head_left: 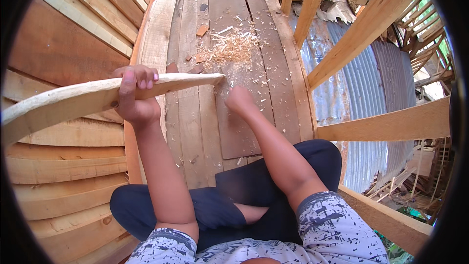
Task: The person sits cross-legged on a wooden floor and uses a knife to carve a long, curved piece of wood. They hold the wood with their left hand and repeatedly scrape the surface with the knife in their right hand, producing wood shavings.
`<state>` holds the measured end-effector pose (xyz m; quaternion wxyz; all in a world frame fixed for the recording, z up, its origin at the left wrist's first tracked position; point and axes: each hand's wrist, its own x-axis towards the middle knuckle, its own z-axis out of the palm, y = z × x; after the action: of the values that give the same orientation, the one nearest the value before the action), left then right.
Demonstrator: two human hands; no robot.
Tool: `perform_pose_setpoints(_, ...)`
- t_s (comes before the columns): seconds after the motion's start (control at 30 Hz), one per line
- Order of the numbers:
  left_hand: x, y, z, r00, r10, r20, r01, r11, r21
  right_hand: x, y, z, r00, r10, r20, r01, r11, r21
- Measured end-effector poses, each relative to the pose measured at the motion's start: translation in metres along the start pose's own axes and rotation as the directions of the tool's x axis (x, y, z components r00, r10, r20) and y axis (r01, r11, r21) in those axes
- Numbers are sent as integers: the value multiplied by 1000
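Observation:
A long pale wooden board [63,99] with a rough, whitish upper edge reaches in from the left and narrows to a tip in front of me. My left hand [138,95] is closed around it, thumb on the near side and fingers over the top edge. Just to the right of the tip, my right hand [239,99] is curled into a fist. A small dark shape shows between that fist and the tip, but what the fingers hold is hidden. Beneath the right hand lies a flat brown board [239,139].
Beyond the hands, a heap of wood shavings [237,48] lies on the plank floor [190,117], with small brown wood chips [202,30] beside it. Stacked planks [68,159] line the left side. Wooden rails [386,126] and corrugated metal sheets [359,68] stand on the right.

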<state>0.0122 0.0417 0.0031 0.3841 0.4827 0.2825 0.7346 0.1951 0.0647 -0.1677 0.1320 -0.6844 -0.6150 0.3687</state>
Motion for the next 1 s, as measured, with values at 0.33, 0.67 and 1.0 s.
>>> perform_pose_setpoints(0.33,0,1,-14,997,2,-80,-2,1000,2,-16,-43,-18,987,-161,24,160,986,49)
perform_pose_setpoints(0.67,-5,-1,22,998,57,4,-57,998,11,-11,-29,-10,988,-143,-53,151,973,178)
perform_pose_setpoints(1.0,2,-4,6,999,40,12,-40,999,-11,9,-6,11,992,-76,-104,97,971,218)
